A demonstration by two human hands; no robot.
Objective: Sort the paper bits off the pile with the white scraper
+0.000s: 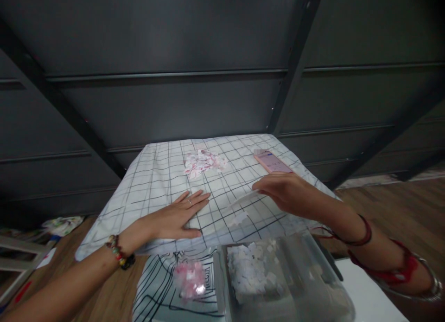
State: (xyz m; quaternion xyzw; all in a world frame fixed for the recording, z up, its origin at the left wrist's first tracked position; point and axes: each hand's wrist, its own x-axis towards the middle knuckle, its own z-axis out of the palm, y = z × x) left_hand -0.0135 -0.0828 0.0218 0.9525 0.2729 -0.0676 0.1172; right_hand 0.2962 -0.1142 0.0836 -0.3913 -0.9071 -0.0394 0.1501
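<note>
1. I have my left hand [174, 220] palm down on the white grid-patterned tablecloth [156, 173], on the left side; its fingers are slightly spread and the thumb stands well apart from them.
2. I see my right hand [288, 192] to the right, above the cloth, its thumb and fingers pinching one end of a thin white strip [243, 199].
3. The strip slants from that pinch towards the left and near, into the space between my hands; motion blur keeps me from telling whether its free end touches the cloth.
4. Far from me, around the middle of the cloth, lies a loose pile of white and pink scraps [203, 163].
5. To the right of that pile, just beyond my right hand, a phone [273, 161] lies with its screen lit.
6. Near me on the right is a translucent plastic box [318, 282], with small white pieces [248, 268] gathered in its left part.
7. Left of the box, a shiny pink packet [191, 279] rests on black-lined fabric [156, 289].
</note>
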